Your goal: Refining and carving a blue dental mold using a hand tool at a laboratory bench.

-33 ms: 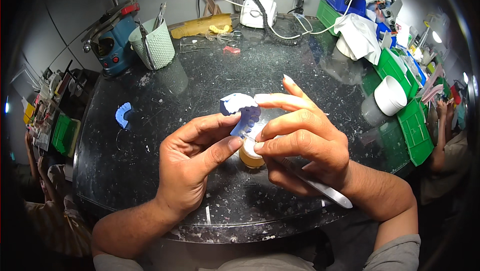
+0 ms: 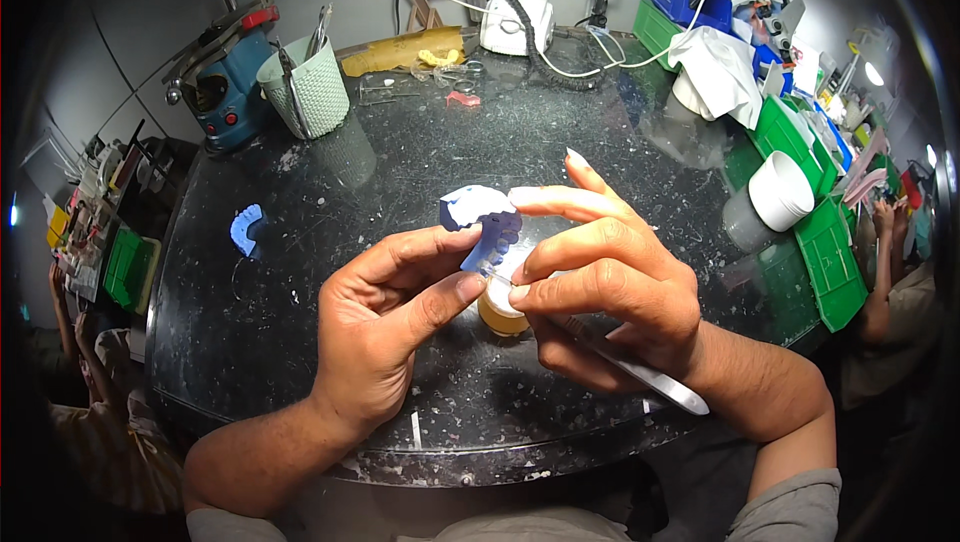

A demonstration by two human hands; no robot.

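My left hand (image 2: 378, 322) pinches a blue dental model (image 2: 482, 214) of a tooth arch between thumb and fingers, its pale base tilted upward. My right hand (image 2: 610, 282) holds a slim metal hand tool (image 2: 645, 374) with a flat, rounded end. The tool's thin tip meets the model's lower teeth, close to my left thumb; its exact shape is hidden by my fingers. My right index finger reaches to the upper edge of the model. Behind and below my fingers stands a small amber jar (image 2: 503, 320) with a white top, partly covered.
Another blue dental model (image 2: 246, 230) lies at the left on the black bench (image 2: 300, 342). Behind it stand a pale woven basket (image 2: 318, 102) of tools and a blue machine (image 2: 225, 82). To the right are a white cup (image 2: 781, 192) and green trays (image 2: 832, 262). Other people sit at both sides.
The free end of the metal tool has shifted very slightly to the right. Both hands and the dental model stay in place.
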